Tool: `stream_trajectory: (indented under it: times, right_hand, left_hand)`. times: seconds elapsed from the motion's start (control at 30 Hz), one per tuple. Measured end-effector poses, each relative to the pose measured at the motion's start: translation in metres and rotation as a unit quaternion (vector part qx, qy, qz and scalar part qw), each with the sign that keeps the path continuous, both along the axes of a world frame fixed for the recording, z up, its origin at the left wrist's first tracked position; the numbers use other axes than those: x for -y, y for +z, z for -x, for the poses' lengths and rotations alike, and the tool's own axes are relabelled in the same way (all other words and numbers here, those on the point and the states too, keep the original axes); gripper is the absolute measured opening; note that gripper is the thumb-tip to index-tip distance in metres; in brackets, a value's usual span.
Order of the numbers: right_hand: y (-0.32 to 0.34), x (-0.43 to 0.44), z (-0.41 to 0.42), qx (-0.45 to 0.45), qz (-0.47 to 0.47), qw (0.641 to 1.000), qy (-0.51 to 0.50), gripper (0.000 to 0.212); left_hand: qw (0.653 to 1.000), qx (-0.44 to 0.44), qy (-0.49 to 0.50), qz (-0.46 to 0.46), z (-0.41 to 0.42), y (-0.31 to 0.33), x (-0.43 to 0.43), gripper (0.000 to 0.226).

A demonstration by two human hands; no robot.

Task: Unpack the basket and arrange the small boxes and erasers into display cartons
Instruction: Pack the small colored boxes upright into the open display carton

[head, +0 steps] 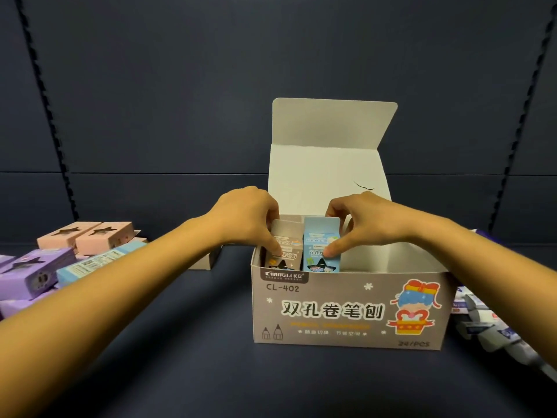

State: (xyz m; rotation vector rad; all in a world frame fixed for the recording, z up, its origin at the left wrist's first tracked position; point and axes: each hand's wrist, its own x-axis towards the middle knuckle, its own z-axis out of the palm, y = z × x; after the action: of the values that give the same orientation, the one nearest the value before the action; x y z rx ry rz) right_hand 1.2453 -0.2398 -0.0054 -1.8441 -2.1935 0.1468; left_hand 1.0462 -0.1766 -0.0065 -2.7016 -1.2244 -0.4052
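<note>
A grey display carton [346,312] marked CL-402 stands open on the dark shelf, its white lid flap upright behind. Two small boxes stand upright side by side in its left end. My left hand [250,215] pinches the grey-brown small box [287,236], thumb on its front and fingers behind. My right hand [358,221] pinches the light blue small box [319,239] the same way. The right part of the carton's inside shows only bare white card.
A pile of loose small boxes lies at the left: pink ones [87,236], purple ones [33,273] and a light blue one [99,262]. Wrapped erasers [488,327] lie to the right of the carton. A dark back wall stands behind the shelf.
</note>
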Motion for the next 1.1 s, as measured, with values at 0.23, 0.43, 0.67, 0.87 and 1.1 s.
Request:
stream_trajectory:
  times: [0.23,0.43,0.67,0.87,1.1]
  right_hand:
    - [-0.007,-0.003,0.003,0.023,0.002,1.0,-0.01,0.046]
    - [-0.01,-0.001,0.006,0.053,-0.036,0.998,-0.013,0.048]
    - [-0.005,0.005,0.01,0.211,-0.096,0.972,-0.041,0.054]
    - [0.01,0.009,0.023,0.247,-0.121,0.96,-0.047,0.06]
    - [0.046,-0.004,0.079,0.158,-0.199,0.967,-0.003,0.035]
  left_hand:
    - [0.991,-0.087,0.013,-0.1,-0.003,0.003,0.001,0.054]
    - [0.984,-0.128,0.024,-0.124,-0.005,0.003,-0.001,0.052]
    - [0.986,-0.117,0.017,-0.119,-0.004,0.002,-0.003,0.052]
    - [0.995,0.05,0.007,-0.088,0.023,0.012,-0.001,0.044]
    - [0.984,0.138,0.109,-0.028,0.113,0.035,-0.026,0.036]
